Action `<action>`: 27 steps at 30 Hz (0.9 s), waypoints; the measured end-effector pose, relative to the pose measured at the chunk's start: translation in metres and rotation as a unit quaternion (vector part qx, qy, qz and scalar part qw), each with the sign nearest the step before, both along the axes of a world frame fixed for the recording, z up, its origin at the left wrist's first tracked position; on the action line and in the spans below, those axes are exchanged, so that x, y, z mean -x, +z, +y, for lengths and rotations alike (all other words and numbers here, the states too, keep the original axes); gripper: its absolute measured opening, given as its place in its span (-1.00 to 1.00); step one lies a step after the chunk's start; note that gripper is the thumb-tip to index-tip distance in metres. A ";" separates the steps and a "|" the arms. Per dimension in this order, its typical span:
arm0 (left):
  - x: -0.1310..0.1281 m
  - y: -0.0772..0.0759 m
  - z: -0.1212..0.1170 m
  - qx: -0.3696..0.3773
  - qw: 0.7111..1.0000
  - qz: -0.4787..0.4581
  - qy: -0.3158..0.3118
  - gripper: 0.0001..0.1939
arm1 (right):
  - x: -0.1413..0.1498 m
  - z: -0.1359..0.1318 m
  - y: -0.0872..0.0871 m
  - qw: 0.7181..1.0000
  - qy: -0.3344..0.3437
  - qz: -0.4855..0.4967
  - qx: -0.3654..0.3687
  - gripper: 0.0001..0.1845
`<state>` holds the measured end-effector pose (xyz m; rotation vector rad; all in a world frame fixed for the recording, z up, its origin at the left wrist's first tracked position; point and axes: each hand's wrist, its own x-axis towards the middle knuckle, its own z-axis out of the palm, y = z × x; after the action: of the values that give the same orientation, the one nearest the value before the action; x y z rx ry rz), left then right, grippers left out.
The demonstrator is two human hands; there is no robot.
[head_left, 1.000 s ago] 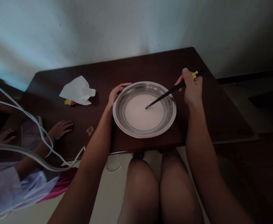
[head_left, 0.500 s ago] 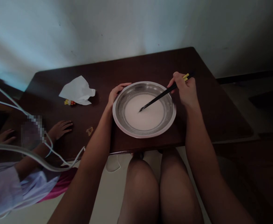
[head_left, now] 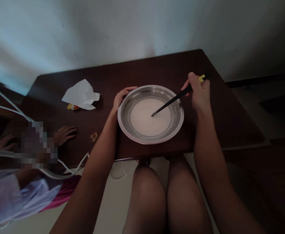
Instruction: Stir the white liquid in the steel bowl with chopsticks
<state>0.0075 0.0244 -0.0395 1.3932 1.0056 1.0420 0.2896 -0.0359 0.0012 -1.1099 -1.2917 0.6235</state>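
Note:
A round steel bowl (head_left: 126, 128) holding white liquid (head_left: 144, 122) sits on the dark wooden table (head_left: 157, 70) in front of me. My left hand (head_left: 120, 97) grips the bowl's left rim, fingers curled over its edge. My right hand (head_left: 199, 91) is closed around black chopsticks (head_left: 171, 102) with yellow tops, held just right of the bowl. The chopstick tips dip into the liquid near its middle.
A crumpled white tissue (head_left: 81, 94) and a small yellow toy (head_left: 72, 106) lie at the left of the table, with a small scrap (head_left: 93, 136) nearer me. Another person's hand (head_left: 65, 133) rests flat on the table's left. White cables (head_left: 67, 167) hang there. My knees are below the table edge.
My right hand swung left and then back right with the chopsticks, moving their tips through the liquid. My left hand and the bowl have stayed put.

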 end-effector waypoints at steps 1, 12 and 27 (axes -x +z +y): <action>0.000 0.000 0.000 0.001 1.000 -0.001 0.001 -0.65 | 0.000 0.000 0.000 1.000 0.011 -0.005 0.007 -0.42; -0.001 0.006 -0.005 0.014 1.000 0.018 0.001 -0.63 | 0.000 -0.001 0.000 1.000 0.016 0.002 0.018 -0.44; -0.001 0.004 -0.003 -0.014 1.000 0.023 0.001 -0.62 | 0.001 -0.001 0.000 1.000 -0.017 0.004 0.015 -0.40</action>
<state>0.0082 0.0217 -0.0356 1.4458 1.0297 1.0323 0.2889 -0.0367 0.0016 -1.1504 -1.2574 0.6246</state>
